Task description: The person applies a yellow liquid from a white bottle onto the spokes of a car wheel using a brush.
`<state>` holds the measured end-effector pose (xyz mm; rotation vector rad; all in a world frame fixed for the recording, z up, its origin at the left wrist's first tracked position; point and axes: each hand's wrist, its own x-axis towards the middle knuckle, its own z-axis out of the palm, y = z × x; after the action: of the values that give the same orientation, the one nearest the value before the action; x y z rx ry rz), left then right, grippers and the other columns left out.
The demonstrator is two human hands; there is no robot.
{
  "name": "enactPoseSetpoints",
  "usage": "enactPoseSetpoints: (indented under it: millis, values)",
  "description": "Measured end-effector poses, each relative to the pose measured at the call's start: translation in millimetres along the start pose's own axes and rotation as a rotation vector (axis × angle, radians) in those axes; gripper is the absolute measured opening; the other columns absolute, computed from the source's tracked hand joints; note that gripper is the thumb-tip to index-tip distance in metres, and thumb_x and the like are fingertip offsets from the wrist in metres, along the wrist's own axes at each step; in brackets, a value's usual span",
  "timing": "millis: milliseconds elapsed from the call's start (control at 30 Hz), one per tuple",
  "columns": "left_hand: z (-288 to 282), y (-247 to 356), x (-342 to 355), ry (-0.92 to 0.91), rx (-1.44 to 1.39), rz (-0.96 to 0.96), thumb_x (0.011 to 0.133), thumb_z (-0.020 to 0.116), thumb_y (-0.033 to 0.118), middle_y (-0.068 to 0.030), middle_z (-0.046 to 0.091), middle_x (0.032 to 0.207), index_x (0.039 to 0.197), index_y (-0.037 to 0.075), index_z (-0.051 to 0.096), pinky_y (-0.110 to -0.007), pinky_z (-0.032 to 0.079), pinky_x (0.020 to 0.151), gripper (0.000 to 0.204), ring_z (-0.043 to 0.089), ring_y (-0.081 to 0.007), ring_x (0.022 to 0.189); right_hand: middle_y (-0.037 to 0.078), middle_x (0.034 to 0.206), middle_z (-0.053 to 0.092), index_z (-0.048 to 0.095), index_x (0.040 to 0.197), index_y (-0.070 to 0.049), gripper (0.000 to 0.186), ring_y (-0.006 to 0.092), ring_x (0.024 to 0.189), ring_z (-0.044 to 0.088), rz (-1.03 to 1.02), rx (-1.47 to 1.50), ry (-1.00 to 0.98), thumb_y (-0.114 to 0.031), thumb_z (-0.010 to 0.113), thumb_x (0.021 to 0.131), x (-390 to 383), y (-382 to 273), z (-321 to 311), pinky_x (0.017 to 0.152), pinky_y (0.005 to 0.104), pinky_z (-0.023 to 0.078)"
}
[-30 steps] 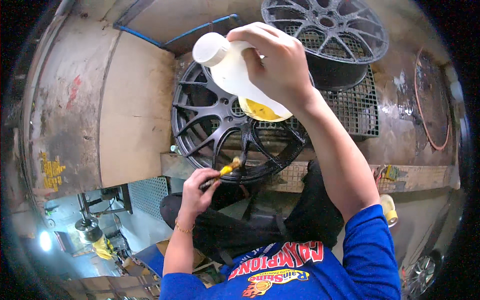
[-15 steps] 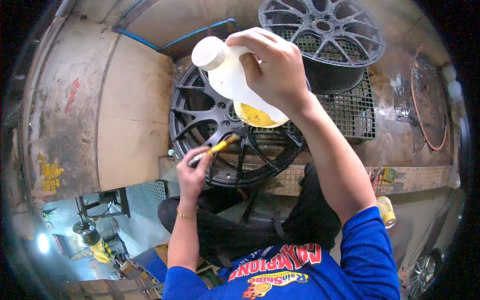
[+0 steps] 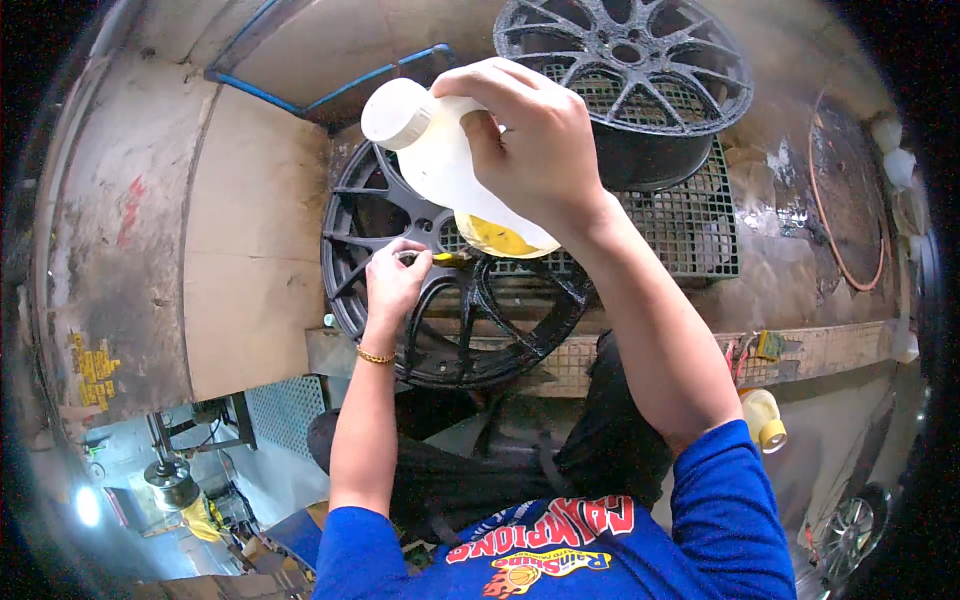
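Note:
A dark multi-spoke wheel rim [image 3: 450,373] lies in front of me, its near and right spokes glossy black and wet. My left hand [image 3: 393,284] is closed on a brush [image 3: 446,258] with a yellow handle, the bristles close to the wheel's hub and partly hidden. Above the wheel, my right hand [image 3: 535,140] grips a white plastic jug [image 3: 440,165] by its handle. The jug is tilted, its capped neck toward the far left. Its wide lower end, with yellow showing, hangs just over the spokes beside the brush.
Behind on the right, a second wet wheel [image 3: 690,62] rests on a black plastic grate [image 3: 705,225]. An orange hose [image 3: 835,235] curves along the right. A bare panel [image 3: 255,240] stands left, near a blue pipe [image 3: 375,75]. A yellow-capped container [image 3: 762,418] sits lower right.
My left hand has moved forward, bringing the brush from an angled position to nearly level by the hub and jug. The right hand still holds the jug; the whole view shifts slightly.

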<state>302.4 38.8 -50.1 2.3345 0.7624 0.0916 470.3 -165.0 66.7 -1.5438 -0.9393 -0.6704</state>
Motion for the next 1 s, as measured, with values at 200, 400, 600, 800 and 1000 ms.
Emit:
enactPoseSetpoints:
  millis: [200,400,600,800,1000]
  values:
    - [3,42,10,-0.145,0.219,0.073,0.076,0.07,0.016,-0.0195,0.073,0.088,0.093,0.0,0.073,-0.037,0.056,0.078,0.024,0.072,-0.0279,0.081,0.011,0.091,0.07,0.067,0.096,-0.01,0.023,0.0322,0.087,0.068,0.006,0.001,0.012,-0.001,0.061,0.076,1,0,1,0.078,0.0413,0.056]
    - [0,20,15,-0.245,0.137,0.358,0.073,0.065,0.005,-0.0147,0.07,0.088,0.093,0.0,0.071,-0.034,0.053,0.08,0.022,0.067,-0.0238,0.082,0.011,0.091,0.07,0.068,0.096,-0.01,0.023,0.0315,0.086,0.068,0.001,0.001,0.004,-0.001,0.061,0.076,1,0,0,0.077,0.0409,0.056]
    - [-12,13,2,-0.185,-0.001,0.389,0.073,0.061,-0.002,-0.0102,0.069,0.093,0.09,0.0,0.068,-0.032,0.051,0.086,0.019,0.066,-0.021,0.092,0.01,0.093,0.07,0.068,0.096,-0.009,0.023,0.0315,0.087,0.068,0.029,-0.001,-0.019,-0.001,0.061,0.076,0,0,-1,0.078,0.0409,0.056]
    - [-3,9,-5,0.045,-0.243,0.081,0.086,0.076,0.016,-0.0064,0.073,0.085,0.101,0.0,0.072,-0.026,0.053,0.07,0.022,0.065,-0.0094,0.075,0.01,0.094,0.07,0.068,0.098,-0.01,0.025,0.0321,0.088,0.068,0.031,0.007,0.0,0.001,0.06,0.077,1,-1,-3,0.079,0.0404,0.056]
    - [19,-13,-18,0.11,-0.366,-0.063,0.088,0.076,0.018,-0.0069,0.072,0.08,0.097,-0.002,0.071,-0.025,0.051,0.064,0.023,0.066,-0.0103,0.07,0.01,0.095,0.071,0.069,0.098,-0.009,0.025,0.0321,0.088,0.068,0.049,-0.003,-0.02,0.001,0.06,0.076,4,-6,-6,0.08,0.0405,0.056]
